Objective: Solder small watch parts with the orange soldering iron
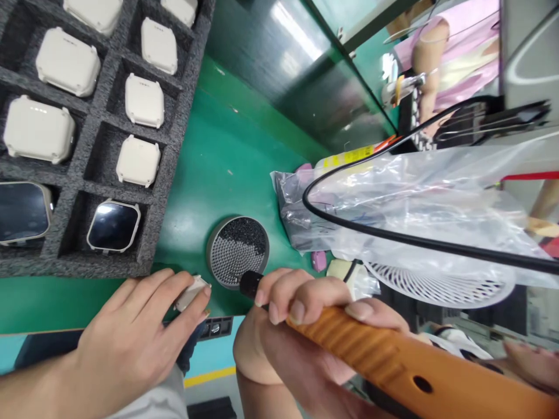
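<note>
My left hand [146,326] is closed around a small white watch case [192,293], pinched by the fingers and thumb at the table's front edge. My right hand [305,326] grips an orange electric screwdriver [371,346], its black tip end pointing left. That tip overlaps the lower rim of a round screw dish [210,262], whose dimpled plate carries a heap of tiny dark screws [244,233]; whether they touch cannot be told. Left of the dish, a grey foam tray [94,145] holds several white watch bodies [138,161] in its compartments. One watch [114,226] there shows its dark screen.
A black cable [393,233] sweeps across the right side in front of clear plastic bags [371,198]. A white fan grille [441,285] lies below them. Green tabletop [222,151] stretches between tray and bags. Beyond a dark glossy panel [279,75], another person in pink [467,35] sits.
</note>
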A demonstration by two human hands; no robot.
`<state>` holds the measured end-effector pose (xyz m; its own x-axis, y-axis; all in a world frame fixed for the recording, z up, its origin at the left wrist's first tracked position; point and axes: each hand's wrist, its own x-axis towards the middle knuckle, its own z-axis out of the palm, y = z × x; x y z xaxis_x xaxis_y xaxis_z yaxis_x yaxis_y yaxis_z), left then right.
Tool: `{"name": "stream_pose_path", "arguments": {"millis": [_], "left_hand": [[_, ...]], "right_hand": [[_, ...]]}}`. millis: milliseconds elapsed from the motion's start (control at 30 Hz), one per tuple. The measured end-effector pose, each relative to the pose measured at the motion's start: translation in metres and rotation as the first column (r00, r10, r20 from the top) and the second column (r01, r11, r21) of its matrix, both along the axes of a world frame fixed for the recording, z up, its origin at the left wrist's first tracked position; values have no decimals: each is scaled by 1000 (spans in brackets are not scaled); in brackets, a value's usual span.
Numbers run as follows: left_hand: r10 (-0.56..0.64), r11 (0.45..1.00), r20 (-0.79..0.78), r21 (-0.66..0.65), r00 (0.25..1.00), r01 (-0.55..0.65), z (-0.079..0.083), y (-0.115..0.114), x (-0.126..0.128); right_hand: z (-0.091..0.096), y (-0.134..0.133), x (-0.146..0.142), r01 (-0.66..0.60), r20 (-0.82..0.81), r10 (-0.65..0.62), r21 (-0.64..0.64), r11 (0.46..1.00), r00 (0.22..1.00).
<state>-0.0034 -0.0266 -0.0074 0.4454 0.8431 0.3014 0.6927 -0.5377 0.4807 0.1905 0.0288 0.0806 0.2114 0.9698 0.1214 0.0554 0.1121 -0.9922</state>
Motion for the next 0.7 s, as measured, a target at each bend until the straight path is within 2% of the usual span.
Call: {"name": "stream_pose_path", "arguments": {"millis": [200,300,367,467,533,600,667,700], "left_hand": [[11,1000,13,-13,1000,-11,1,1,1],[7,1000,26,-16,1000,-7,3,2,1],[-3,1000,24,-19,1000,4,2,2,0],[-33,999,38,-33,999,34,1,2,-2],[-60,997,65,-41,996,62,0,1,-3],[-80,995,82,-58,993,85,0,0,-4],[-77,993,78,-83,994,83,1,-1,-4],[-72,993,69,-91,995,78,1,-1,-4]], "right_hand": [[-3,0,4,-9,30,10,-34,999,1000],[-12,1,0,-23,17,22,71,997,1000],[-18,2,-3,29,1,-30,140,990,1000],[-26,2,-1,98,2,-100,162,982,995],[-31,-1,5,11,27,-19,266,964,999],[-32,-7,10,-52,58,32,379,924,998],[-30,-13,10,-23,56,1,386,922,998],[-27,-17,8,-24,51,7,333,943,999]]}}
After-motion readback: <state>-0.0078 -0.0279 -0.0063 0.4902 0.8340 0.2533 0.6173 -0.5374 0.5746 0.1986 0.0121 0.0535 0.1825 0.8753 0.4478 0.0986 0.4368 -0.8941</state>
